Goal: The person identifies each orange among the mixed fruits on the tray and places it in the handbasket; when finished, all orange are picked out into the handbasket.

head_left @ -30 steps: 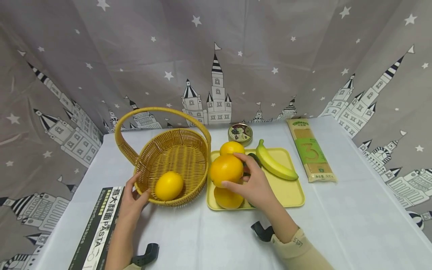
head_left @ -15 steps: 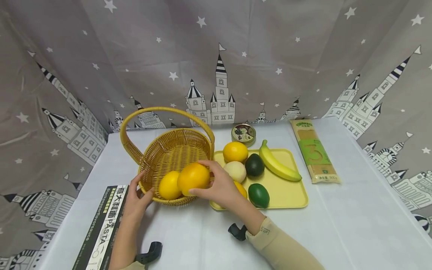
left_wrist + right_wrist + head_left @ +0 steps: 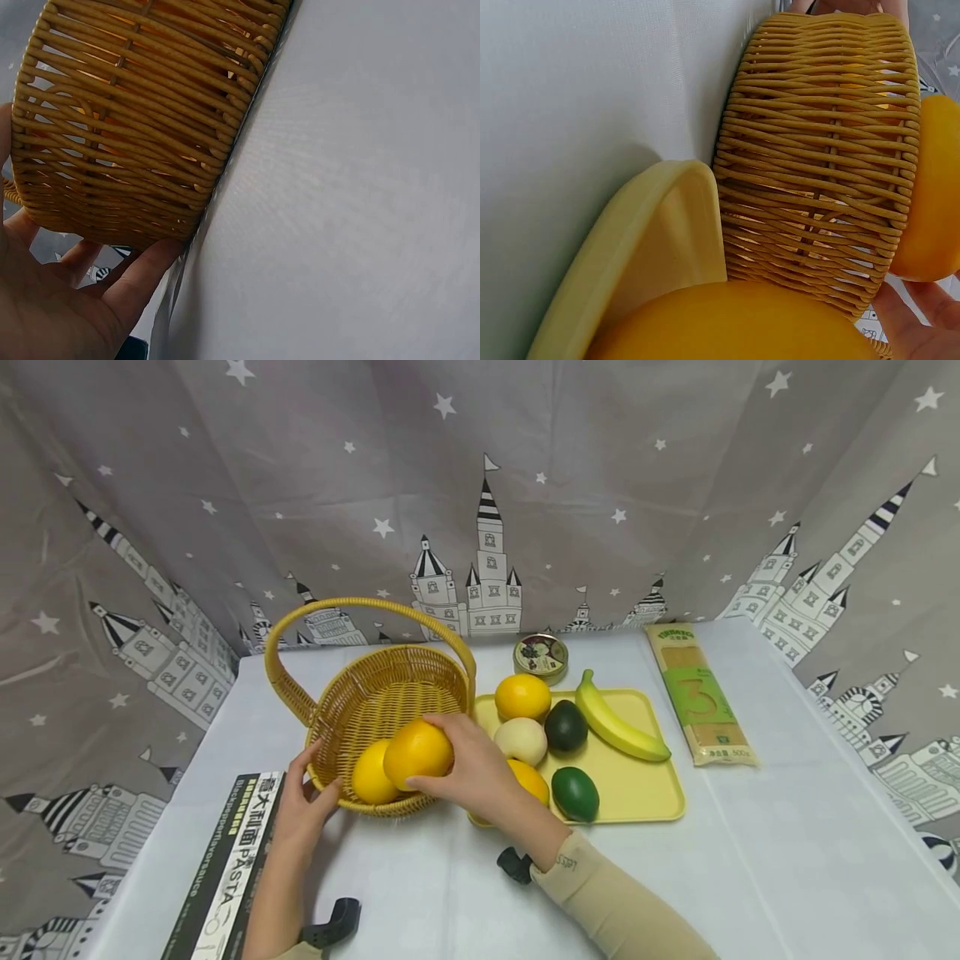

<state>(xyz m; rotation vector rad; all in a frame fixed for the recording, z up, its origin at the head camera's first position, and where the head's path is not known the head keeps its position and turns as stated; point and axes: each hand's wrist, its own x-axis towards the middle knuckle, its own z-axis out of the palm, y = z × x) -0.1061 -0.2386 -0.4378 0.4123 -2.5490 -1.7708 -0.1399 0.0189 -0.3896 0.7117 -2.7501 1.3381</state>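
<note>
My right hand (image 3: 476, 768) grips an orange-yellow oval fruit (image 3: 417, 753) over the front right part of the wicker basket (image 3: 442, 677). In the head view it overlaps another orange-yellow fruit (image 3: 372, 774) lying inside. In the right wrist view, the held fruit (image 3: 937, 191) shows beside the basket's rim, with fingertips under it. My left hand (image 3: 298, 810) holds the basket's front left side, thumb and fingers spread around the wall. The left wrist view shows those fingers (image 3: 146, 277) against the woven side (image 3: 135, 112).
A yellow tray (image 3: 637, 793) right of the basket bears a banana (image 3: 618, 727), two orange-yellow fruits, a pale round fruit (image 3: 521, 741), a dark avocado-like fruit (image 3: 566, 727) and a green one (image 3: 575, 793). A round tin (image 3: 541, 657), pasta packet (image 3: 701, 697) and pasta box (image 3: 225, 868) lie around.
My right hand has carried the orange-yellow fruit left from above the tray to the basket, then slightly further left. The left hand stays at the basket.
</note>
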